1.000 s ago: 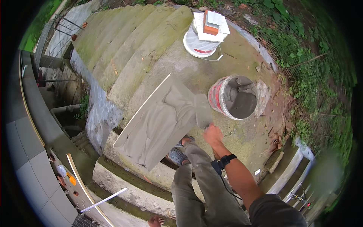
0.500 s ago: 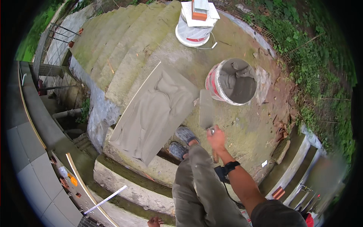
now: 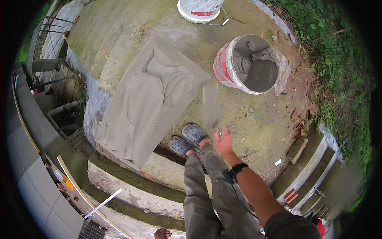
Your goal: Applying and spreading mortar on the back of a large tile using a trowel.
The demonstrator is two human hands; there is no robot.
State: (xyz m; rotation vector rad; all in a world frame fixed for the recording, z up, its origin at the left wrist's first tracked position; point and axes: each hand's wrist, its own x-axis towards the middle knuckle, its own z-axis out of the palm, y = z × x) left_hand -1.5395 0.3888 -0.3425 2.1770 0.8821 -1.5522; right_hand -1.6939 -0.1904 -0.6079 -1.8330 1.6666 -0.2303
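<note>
My right hand (image 3: 223, 142) is closed round the handle of a rectangular plastering trowel (image 3: 211, 105). Its long grey blade points away from me, between the slab and the bucket, apart from both. To its left lies a large rectangular slab (image 3: 153, 99), its upper face coated in wet grey mortar with ridges and folds. A white and red bucket (image 3: 223, 67) at the right holds more grey mortar (image 3: 260, 75). At the lower edge my left hand (image 3: 162, 234) is partly in view, fingers slightly apart, nothing visible in it.
Mossy concrete steps (image 3: 135, 189) drop away beside my clogs (image 3: 193, 133). Another white bucket (image 3: 201, 12) stands at the far side. At left are a white strip (image 3: 103, 203), a wooden batten (image 3: 79, 187) and grey tiles (image 3: 39, 183). Plants and netting (image 3: 338, 75) border the right.
The view has shifted, so the far bucket's top has left the picture. My right hand still grips the trowel, which has moved slightly nearer the slab's right edge.
</note>
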